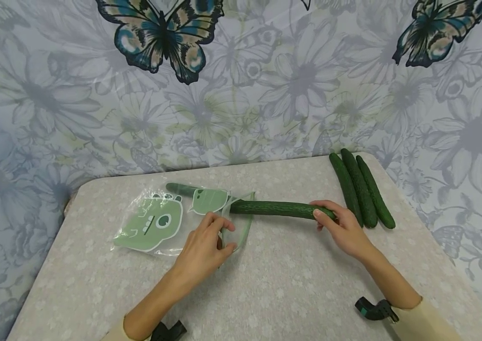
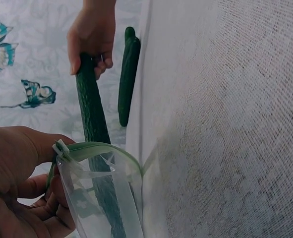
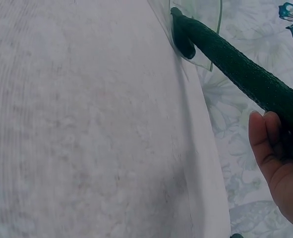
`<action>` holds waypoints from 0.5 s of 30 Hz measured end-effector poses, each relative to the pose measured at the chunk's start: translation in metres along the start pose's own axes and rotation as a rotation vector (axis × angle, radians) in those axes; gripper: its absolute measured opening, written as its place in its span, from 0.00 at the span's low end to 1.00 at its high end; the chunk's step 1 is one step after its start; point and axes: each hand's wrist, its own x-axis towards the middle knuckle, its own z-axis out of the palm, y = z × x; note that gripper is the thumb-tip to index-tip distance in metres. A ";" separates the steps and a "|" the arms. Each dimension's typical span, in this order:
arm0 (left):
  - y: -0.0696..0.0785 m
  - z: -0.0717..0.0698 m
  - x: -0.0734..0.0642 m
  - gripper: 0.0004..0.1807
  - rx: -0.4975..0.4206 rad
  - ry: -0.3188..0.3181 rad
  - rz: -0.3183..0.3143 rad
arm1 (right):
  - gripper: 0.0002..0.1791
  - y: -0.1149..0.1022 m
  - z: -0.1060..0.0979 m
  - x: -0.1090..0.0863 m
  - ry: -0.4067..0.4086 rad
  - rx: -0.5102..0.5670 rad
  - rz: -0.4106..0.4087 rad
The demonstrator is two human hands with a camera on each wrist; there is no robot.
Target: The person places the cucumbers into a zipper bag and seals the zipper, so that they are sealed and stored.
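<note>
My right hand [image 1: 345,229] grips a long dark green cucumber [image 1: 279,209] by its right end. The far tip of that cucumber reaches into the mouth of a clear plastic zip bag [image 1: 187,227] printed with green cartoon faces. With its thumb and fingers, my left hand [image 1: 207,244] pinches the bag's green-edged opening, which gapes open in the left wrist view around the cucumber [image 2: 94,114]. Another cucumber [image 1: 177,188] lies inside the bag along its back side, partly hidden by the print. In the right wrist view, fingers curl under the held cucumber [image 3: 240,67].
Three more cucumbers [image 1: 362,189] lie side by side at the table's back right, just beyond my right hand. The table [image 1: 292,289] has a pale patterned cover and meets a floral butterfly curtain [image 1: 266,94] at its back edge.
</note>
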 end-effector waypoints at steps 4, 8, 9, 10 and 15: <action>-0.001 -0.001 0.000 0.18 -0.002 0.008 0.000 | 0.18 -0.002 0.007 0.007 -0.008 0.011 0.011; -0.001 -0.004 0.001 0.18 -0.008 -0.013 0.009 | 0.18 -0.003 0.015 0.013 -0.002 0.019 0.001; -0.001 -0.004 0.002 0.18 -0.009 -0.020 0.015 | 0.18 -0.003 0.017 0.015 -0.002 0.023 0.001; -0.001 -0.004 0.002 0.18 -0.011 -0.026 0.020 | 0.18 -0.003 0.020 0.016 -0.004 0.029 0.002; -0.003 -0.003 0.002 0.18 -0.024 -0.030 0.042 | 0.18 -0.009 0.031 0.022 -0.021 0.058 0.010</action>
